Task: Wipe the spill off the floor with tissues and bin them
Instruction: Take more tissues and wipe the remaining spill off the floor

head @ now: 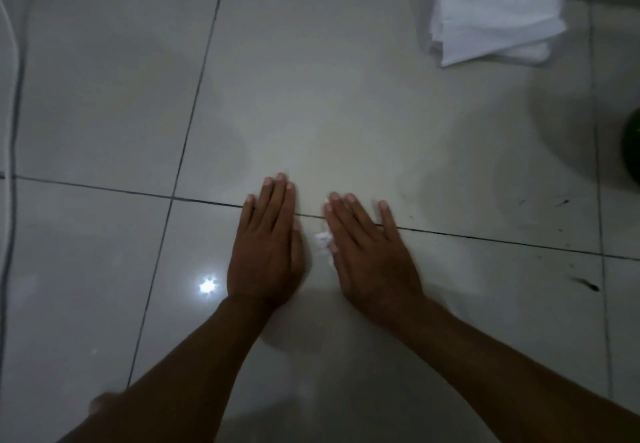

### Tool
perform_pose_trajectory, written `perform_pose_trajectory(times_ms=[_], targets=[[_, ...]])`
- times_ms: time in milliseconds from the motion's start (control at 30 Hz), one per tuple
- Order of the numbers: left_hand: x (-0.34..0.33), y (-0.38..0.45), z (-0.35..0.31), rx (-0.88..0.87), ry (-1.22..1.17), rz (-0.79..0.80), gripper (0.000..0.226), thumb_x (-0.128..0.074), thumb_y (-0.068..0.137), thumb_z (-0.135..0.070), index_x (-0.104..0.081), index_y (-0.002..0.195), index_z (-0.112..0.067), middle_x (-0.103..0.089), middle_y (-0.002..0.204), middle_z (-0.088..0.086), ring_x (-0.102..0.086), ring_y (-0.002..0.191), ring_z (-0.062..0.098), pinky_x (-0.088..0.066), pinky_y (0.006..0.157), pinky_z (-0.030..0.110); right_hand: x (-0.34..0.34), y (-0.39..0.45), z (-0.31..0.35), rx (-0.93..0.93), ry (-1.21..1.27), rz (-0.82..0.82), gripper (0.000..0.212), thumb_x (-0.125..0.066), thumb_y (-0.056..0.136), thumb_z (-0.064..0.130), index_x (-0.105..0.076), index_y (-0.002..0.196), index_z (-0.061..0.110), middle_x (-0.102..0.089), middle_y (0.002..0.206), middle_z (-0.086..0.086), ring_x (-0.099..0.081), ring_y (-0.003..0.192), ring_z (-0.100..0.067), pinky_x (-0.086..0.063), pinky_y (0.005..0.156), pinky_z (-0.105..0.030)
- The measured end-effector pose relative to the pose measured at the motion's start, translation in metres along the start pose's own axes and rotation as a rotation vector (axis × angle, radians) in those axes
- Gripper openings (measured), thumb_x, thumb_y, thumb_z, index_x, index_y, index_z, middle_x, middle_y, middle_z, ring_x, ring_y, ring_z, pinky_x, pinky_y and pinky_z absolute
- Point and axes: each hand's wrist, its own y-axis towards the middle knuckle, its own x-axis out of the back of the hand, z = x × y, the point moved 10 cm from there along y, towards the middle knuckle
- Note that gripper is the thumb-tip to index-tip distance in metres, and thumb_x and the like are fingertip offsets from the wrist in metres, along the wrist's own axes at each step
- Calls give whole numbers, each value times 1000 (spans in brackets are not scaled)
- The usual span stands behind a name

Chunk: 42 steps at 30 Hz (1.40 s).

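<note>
Both hands flat, fingers straight: left hand [265, 245] bracing on floor [104, 96]; right hand [367, 252] pressing tissue [322, 240] down, likely blotting. Tissue pack [491, 16] lying within reach.

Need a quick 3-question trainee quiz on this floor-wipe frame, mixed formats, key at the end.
1. True or false: both hands lie with straight fingers on the tiled floor.
2. Which hand has white crumpled tissue showing at its edge? A. left hand B. right hand C. neither
3. Fill in: the pack of fresh tissues lies at the upper ____ of the view.

Key: 1 true; 2 B, the tissue peeks out at the thumb side of the right hand, in the gap between the hands; 3 right.
</note>
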Motion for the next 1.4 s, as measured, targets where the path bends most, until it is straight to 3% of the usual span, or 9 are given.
perform_pose_trajectory(times_ms=[133, 200, 367, 433, 667, 933, 1100, 1300, 1400], targets=[[-1, 2, 1, 10, 19, 1, 56, -24, 102, -27, -22, 154, -6, -17, 163, 10, -7, 153, 20, -9, 125, 42, 10, 32, -44, -380, 13, -28, 55, -24, 105, 29, -21, 155, 7, -17, 163, -11, -13, 152, -25, -10, 122, -53], [-3, 1, -1, 2, 24, 10, 56, -23, 102, -28, -20, 154, -6, -16, 163, 10, -6, 153, 20, -8, 125, 43, 8, 39, -41, -435, 37, -16, 56, -22, 105, 30, -17, 155, 6, -12, 164, -12, -8, 153, -26, -7, 123, -52], [-5, -1, -1, 6, 52, 47, 59, -23, 101, -28, -18, 154, -4, -11, 164, 12, -4, 153, 22, -9, 124, 46, -4, -9, 22, -34, 17, 10, 51, -28, 106, 28, -29, 152, 6, -24, 161, -12, -18, 151, -26, -22, 118, -56], [-8, 2, -1, 14, 62, 66, 59, -24, 100, -28, -16, 155, -5, -9, 164, 11, -2, 153, 21, -8, 124, 47, -5, -28, 19, -44, 18, 6, 51, -30, 105, 29, -31, 152, 9, -26, 161, -9, -21, 150, -23, -24, 117, -56], [-7, -1, -3, -5, 93, 26, 57, -29, 102, -25, -19, 153, -2, -16, 163, 14, -8, 153, 25, -14, 123, 50, -2, -17, -37, -674, 107, -60, 57, -25, 104, 30, -13, 156, 9, -10, 165, -8, -3, 153, -21, -5, 124, -51], [-8, 0, -2, 9, 115, 46, 56, -30, 101, -24, -24, 152, -1, -20, 162, 14, -14, 152, 26, -14, 122, 49, -19, -55, 21, -502, 56, -25, 56, -20, 105, 36, -20, 155, 11, -15, 164, -8, -11, 152, -23, -16, 120, -55], [-8, 3, -2, 5, 110, 60, 57, -30, 100, -24, -25, 152, -2, -20, 162, 15, -14, 152, 29, -15, 121, 51, -12, -67, -6, -929, 135, -161, 57, -26, 103, 31, -19, 155, 9, -16, 163, -7, -10, 152, -23, -8, 123, -53], [-10, -4, -29, -291, 120, 149, 57, -33, 100, -24, -24, 153, -7, -17, 163, 11, -10, 152, 26, -6, 122, 53, -22, -77, 36, -765, 100, -95, 55, -31, 105, 29, -21, 155, 9, -15, 164, -9, -9, 152, -23, -14, 121, -56], [-18, -2, -64, -507, 83, 220, 59, -36, 99, -28, -24, 153, -6, -16, 163, 13, -9, 152, 27, -8, 123, 51, -19, -129, 14, -937, 105, -109, 55, -25, 104, 31, -22, 155, 9, -16, 163, -9, -10, 152, -24, -13, 121, -56]])
